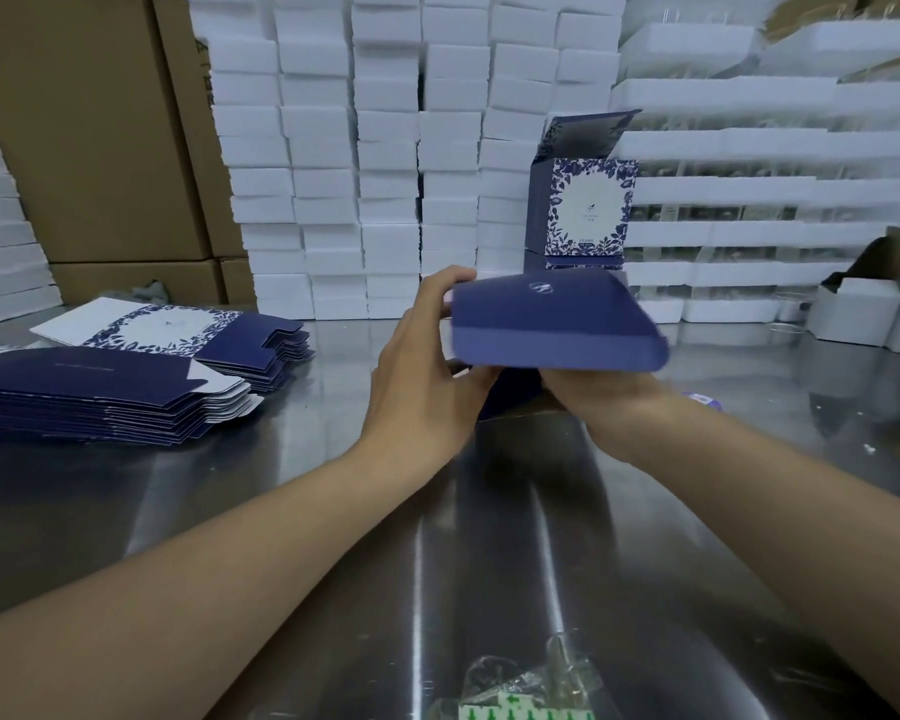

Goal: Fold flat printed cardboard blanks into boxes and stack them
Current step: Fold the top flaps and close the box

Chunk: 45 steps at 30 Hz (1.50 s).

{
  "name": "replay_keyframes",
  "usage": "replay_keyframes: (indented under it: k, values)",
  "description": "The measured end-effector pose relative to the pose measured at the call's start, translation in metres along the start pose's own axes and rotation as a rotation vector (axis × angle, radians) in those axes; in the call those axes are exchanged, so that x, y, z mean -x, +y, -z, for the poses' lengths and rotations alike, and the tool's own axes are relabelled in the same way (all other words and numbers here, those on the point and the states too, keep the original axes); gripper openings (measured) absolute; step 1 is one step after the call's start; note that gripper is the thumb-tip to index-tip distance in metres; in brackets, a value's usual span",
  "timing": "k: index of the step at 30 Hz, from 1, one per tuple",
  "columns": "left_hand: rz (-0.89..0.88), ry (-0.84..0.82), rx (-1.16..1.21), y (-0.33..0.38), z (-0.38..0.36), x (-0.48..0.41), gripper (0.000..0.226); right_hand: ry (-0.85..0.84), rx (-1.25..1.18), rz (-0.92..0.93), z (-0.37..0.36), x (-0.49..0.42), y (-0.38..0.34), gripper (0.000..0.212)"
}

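Observation:
Both hands hold a dark blue cardboard box (pixel 557 324) above the middle of the steel table (pixel 292 501), its flat blue panel facing the camera. My left hand (pixel 427 376) grips the box's left edge, fingers curled over the top corner. My right hand (pixel 598 397) holds it from underneath and is mostly hidden by the box. A folded box (pixel 583 205) with a blue floral print stands upright behind, its top flap open. Two stacks of flat blanks lie at the left: a near one (pixel 100 397) and a far one (pixel 178 335).
White foam boxes (pixel 385 148) are piled in a wall along the table's back edge. Brown cartons (pixel 89 137) stand at the back left. Small white boxes (pixel 853 309) sit at the right. A clear plastic bag (pixel 531 683) lies near the table's front edge.

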<state>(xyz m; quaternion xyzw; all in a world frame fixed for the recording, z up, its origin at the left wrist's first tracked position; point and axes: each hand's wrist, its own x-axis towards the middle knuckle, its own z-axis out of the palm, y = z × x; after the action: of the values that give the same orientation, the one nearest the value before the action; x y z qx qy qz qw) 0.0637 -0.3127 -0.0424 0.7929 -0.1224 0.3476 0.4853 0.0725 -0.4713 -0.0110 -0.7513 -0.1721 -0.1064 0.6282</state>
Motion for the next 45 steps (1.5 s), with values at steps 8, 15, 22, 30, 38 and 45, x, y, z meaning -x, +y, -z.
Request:
replay_keyframes:
  k: [8, 15, 22, 30, 38, 45]
  values:
    - [0.242, 0.005, -0.045, -0.002, 0.005, -0.011, 0.042, -0.289, 0.028, 0.318, -0.024, 0.011, -0.008, 0.008]
    - [0.096, 0.165, -0.202, -0.002, 0.022, -0.01, 0.04, -0.318, -0.141, 0.361, -0.029, 0.019, -0.022, 0.034]
    - [0.135, 0.209, -0.351, 0.002, 0.03, -0.014, 0.049, -0.153, -0.157, 0.377, -0.012, 0.017, -0.038, 0.047]
    - [0.171, 0.199, -0.165, 0.008, 0.029, -0.014, 0.055, -0.028, 0.088, 0.385, -0.01, 0.006, -0.031, 0.038]
    - [0.522, 0.199, 0.364, 0.006, 0.03, -0.02, 0.007, -0.12, 0.373, 0.643, -0.015, 0.013, -0.018, 0.029]
    - [0.751, 0.273, 0.658, 0.009, 0.023, -0.015, 0.032, -0.317, 0.126, 0.08, -0.029, 0.016, -0.011, 0.044]
